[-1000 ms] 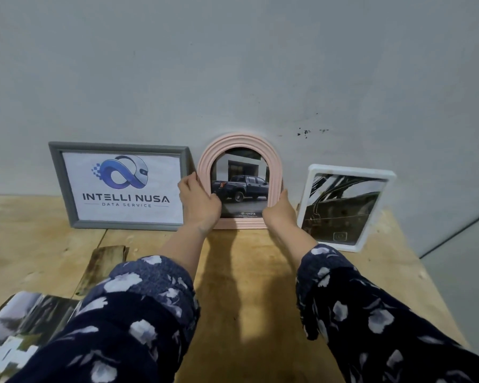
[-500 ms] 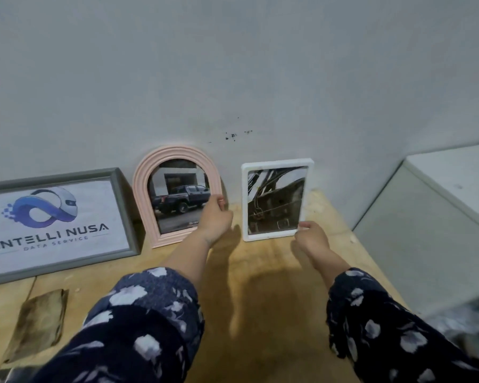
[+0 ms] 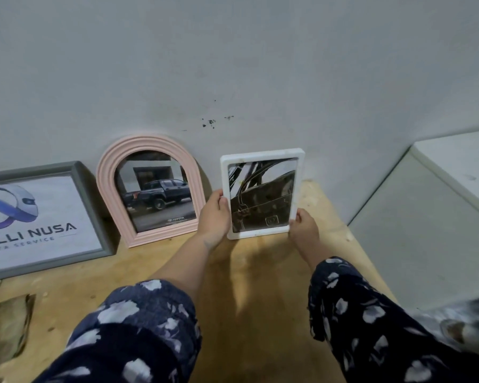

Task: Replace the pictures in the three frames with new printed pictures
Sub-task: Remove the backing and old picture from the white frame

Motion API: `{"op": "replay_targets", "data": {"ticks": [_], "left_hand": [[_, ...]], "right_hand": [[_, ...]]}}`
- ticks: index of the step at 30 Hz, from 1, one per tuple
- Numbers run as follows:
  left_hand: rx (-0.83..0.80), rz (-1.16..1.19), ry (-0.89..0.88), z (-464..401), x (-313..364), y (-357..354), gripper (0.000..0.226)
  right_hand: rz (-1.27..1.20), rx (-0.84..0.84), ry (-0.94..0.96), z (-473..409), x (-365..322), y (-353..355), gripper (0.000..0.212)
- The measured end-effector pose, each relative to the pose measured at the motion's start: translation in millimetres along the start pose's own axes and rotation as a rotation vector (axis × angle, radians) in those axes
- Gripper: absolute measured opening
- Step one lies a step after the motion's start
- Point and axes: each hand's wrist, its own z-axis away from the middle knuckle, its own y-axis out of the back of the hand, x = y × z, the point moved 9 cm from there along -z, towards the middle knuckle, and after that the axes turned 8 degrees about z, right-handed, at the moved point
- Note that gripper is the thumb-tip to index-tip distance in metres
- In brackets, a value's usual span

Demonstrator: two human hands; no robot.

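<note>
Sleeves: dark navy sleeves with pale flower print (image 3: 138,327) fill the near edge, both arms reaching away over the table.
Table: a bare light plywood tabletop (image 3: 249,286), with a worn brownish scrap (image 3: 6,324) lying at its near left.
Left hand: the left hand (image 3: 215,214) grips the left edge of the white rectangular frame, thumb on its front border.
Right hand: the right hand (image 3: 303,223) holds that frame's lower right corner, fingers curled round the edge.
White frame: the white rectangular plastic picture frame (image 3: 263,158) stands upright near the wall, showing a dark car-interior print.
Pink frame: just left of it, a pink arched ribbed frame (image 3: 147,142) leans on the wall with a dark pickup truck photo.
Grey frame: furthest left, a grey wooden rectangular frame (image 3: 79,175) with a blue logo print, partly cut off.
Wall: a plain pale grey wall (image 3: 233,64) with small dark specks.
</note>
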Motion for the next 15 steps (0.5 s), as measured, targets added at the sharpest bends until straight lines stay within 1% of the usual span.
{"op": "replay_targets", "data": {"ticks": [3, 6, 8, 12, 13, 15], "left_hand": [[0.036, 0.022, 0.038, 0, -3, 8, 0.033], [0.071, 0.083, 0.076, 8, -7, 19, 0.032], [0.085, 0.150, 0.116, 14, -17, 30, 0.033], [0.118, 0.319, 0.206, 37, -33, 67, 0.027], [0.165, 0.356, 0.215, 46, -30, 80, 0.033], [0.319, 0.363, 0.196, 70, -28, 120, 0.050]], "right_hand": [[0.003, 0.025, 0.054, 3, -9, 2, 0.026], [0.023, 0.009, 0.075, 11, -22, 4, 0.031], [0.041, -0.015, 0.099, 20, -33, 5, 0.031], [0.090, -0.012, 0.210, 52, -68, 6, 0.029], [0.110, -0.013, 0.248, 61, -78, 5, 0.029], [0.174, -0.010, 0.333, 85, -102, 2, 0.033]]}}
